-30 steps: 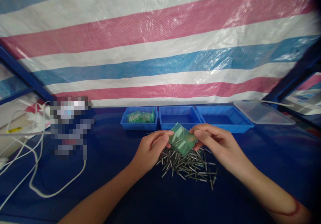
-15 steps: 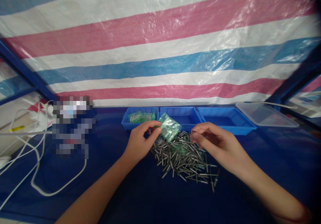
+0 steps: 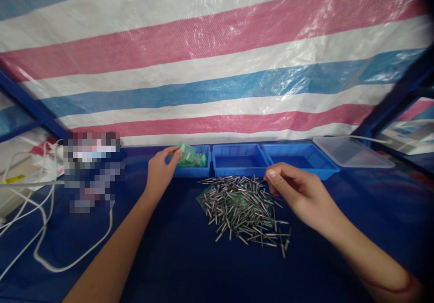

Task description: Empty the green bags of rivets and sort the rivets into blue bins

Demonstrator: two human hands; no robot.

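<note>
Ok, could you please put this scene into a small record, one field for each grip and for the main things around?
Left grip: pinches a green packet by its edge, at the left blue tray
Right grip: fingers curled beside the metal pins; cannot tell if it holds anything
Pile: metal pins, loose on the blue table, green plastic showing among them
Tray row: left blue tray, middle blue tray, right blue tray
Right of trays: translucent lid
Far left: white cables
Background: striped sheet
</note>
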